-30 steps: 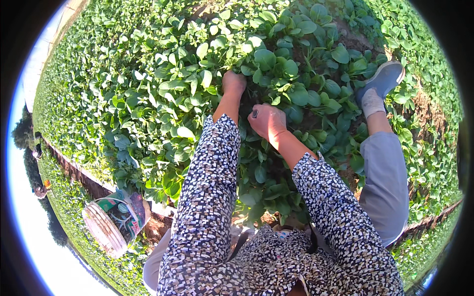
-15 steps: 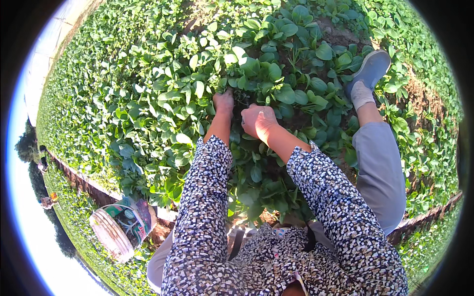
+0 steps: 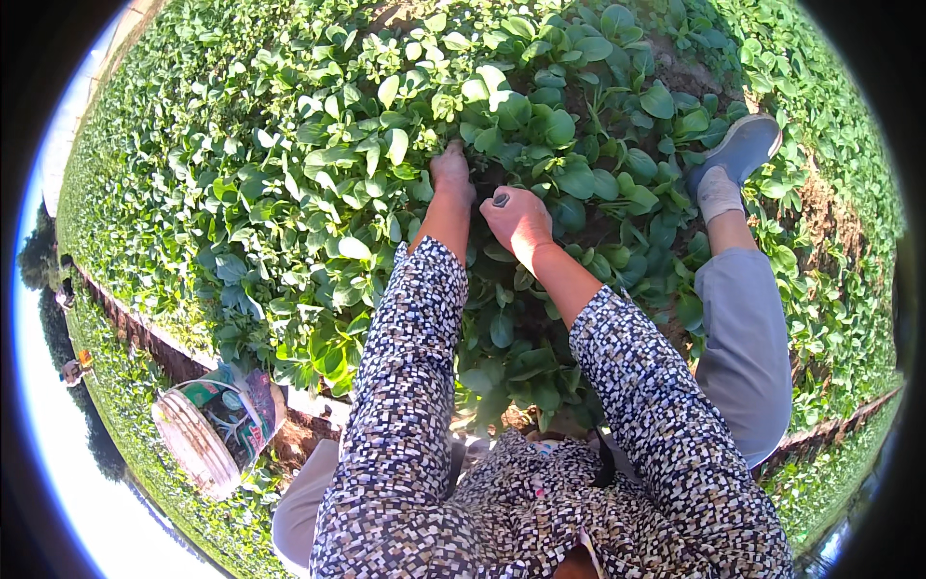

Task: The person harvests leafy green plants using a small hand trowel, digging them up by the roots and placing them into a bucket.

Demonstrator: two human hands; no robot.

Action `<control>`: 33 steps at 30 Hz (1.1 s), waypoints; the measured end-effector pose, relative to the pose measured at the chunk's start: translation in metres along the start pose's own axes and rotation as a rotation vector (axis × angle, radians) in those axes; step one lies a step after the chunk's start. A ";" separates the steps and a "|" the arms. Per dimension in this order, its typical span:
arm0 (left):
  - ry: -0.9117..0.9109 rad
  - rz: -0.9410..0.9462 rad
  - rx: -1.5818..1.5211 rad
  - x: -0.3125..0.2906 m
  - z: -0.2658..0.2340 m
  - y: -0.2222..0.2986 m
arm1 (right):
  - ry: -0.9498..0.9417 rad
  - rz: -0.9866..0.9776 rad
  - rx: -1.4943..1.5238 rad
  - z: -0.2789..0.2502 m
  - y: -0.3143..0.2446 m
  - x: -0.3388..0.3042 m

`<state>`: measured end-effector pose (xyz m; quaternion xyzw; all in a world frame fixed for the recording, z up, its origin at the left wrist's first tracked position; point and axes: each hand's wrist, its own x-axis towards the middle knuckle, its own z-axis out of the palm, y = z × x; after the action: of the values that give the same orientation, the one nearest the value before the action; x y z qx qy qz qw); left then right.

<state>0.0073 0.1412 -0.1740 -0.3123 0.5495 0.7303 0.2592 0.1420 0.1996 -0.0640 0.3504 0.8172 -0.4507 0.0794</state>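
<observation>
Compared with half a second ago, your left hand point(image 3: 451, 174) has gone slightly farther forward among the broad-leaved green plants point(image 3: 511, 111), and its fingertips are now mostly covered by the foliage, so I cannot tell whether they are apart, together or clamped on a stem. Your right hand point(image 3: 518, 222) has kept almost the same place among the leaves, but the wrist seems to have turned a little, because the rounded dark end of a short handle point(image 3: 501, 200), which was hidden then, shows again at the top of the fist. The fingers of this hand are curled tightly around that handle; what kind of tool it belongs to, I cannot see, since its other end is out of sight below. For the work in hand, I judge this means both hands remain busy at one same spot, low between the plants, just beside each other and not visibly touching. The plants spread ahead of you and on both sides. Your grey shoe point(image 3: 738, 150) is among them at the right, while the whitish bucket point(image 3: 198, 439) leans well apart at the lower left.
</observation>
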 end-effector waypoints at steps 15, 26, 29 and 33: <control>-0.065 0.047 -0.080 -0.034 0.010 0.024 | -0.160 -0.466 -0.755 -0.012 -0.005 0.009; -0.216 -0.017 -0.393 -0.083 -0.058 0.024 | -0.011 -0.134 0.038 -0.018 0.020 -0.052; -0.176 -0.015 -0.474 -0.085 -0.077 0.026 | -0.116 -0.099 0.136 -0.022 0.019 -0.062; -0.124 0.003 -0.448 -0.093 -0.069 0.031 | -0.051 -0.121 0.070 -0.021 0.021 -0.055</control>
<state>0.0589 0.0636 -0.0990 -0.3155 0.3572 0.8523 0.2156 0.2004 0.1961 -0.0414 0.2910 0.8183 -0.4920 0.0605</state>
